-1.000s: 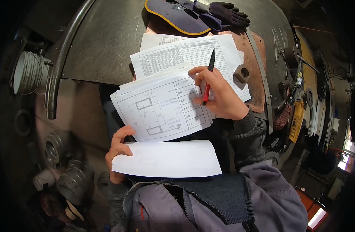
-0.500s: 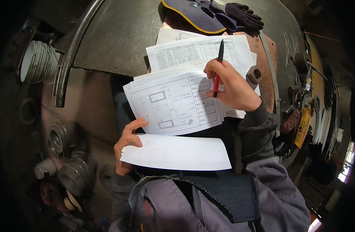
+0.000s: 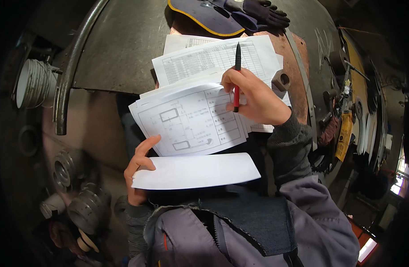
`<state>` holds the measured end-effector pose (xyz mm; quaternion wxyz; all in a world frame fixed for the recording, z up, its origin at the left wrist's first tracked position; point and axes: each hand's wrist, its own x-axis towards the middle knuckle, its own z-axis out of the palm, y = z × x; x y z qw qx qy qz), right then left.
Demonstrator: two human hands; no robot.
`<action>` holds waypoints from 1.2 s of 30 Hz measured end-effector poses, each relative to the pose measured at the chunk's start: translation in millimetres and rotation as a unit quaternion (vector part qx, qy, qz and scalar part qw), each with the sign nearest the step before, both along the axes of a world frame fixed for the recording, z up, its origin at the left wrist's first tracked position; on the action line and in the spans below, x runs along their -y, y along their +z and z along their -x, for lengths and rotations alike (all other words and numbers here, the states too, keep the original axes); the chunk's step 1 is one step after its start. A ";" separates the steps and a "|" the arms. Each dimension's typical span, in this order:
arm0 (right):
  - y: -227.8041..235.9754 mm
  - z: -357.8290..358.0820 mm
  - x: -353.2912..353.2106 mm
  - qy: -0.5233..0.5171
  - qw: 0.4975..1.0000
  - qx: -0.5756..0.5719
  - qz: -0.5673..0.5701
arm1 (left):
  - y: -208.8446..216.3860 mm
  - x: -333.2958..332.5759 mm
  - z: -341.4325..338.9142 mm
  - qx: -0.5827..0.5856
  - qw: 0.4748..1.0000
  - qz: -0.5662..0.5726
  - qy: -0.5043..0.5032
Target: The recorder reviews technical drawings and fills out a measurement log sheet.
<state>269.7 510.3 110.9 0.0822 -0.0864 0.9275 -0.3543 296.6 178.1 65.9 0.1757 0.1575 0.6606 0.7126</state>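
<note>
A stack of paper with a technical drawing on top lies over the near edge of the work table. My left hand grips the near left side of the papers, its thumb on a white sheet that curls toward me, forefinger stretched toward the drawing. Between the fingers of my right hand is a red and black pen, its black end pointing away from me. That hand rests over the drawing's right side. Behind the stack lies a printed table sheet.
A large steel nut sits on the papers at the right. Beyond are a dark welding mask with yellow trim and a glove. A bent metal pipe runs along the left. Flanged steel rings stand at lower left.
The whole view has shifted, so the table and papers appear farther left. Both hands keep nearly the same hold on the papers and pen; the curled sheet has bent slightly farther up.
</note>
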 end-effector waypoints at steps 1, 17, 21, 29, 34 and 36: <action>0.1 0.3 0.1 -0.001 1.000 0.001 0.000 | 0.4 0.4 0.4 0.002 1.000 0.017 0.001; -5.5 0.1 0.9 -0.111 0.973 0.009 0.200 | 2.6 -1.2 4.2 -0.041 0.997 0.059 -0.007; -5.8 0.3 3.7 -0.130 0.964 -0.021 0.232 | 2.6 0.4 3.4 -0.048 0.996 0.071 0.000; -8.7 -6.1 4.9 -0.172 0.951 -0.003 0.258 | 3.1 -0.2 0.3 -0.035 0.999 0.038 0.018; -9.4 -8.9 12.9 -0.226 0.953 -0.022 0.202 | 19.7 0.1 -12.1 -0.067 0.994 -0.025 0.082; -14.8 -10.0 11.2 -0.220 0.956 -0.025 0.194 | 41.2 5.0 -16.6 -0.053 0.997 0.017 0.056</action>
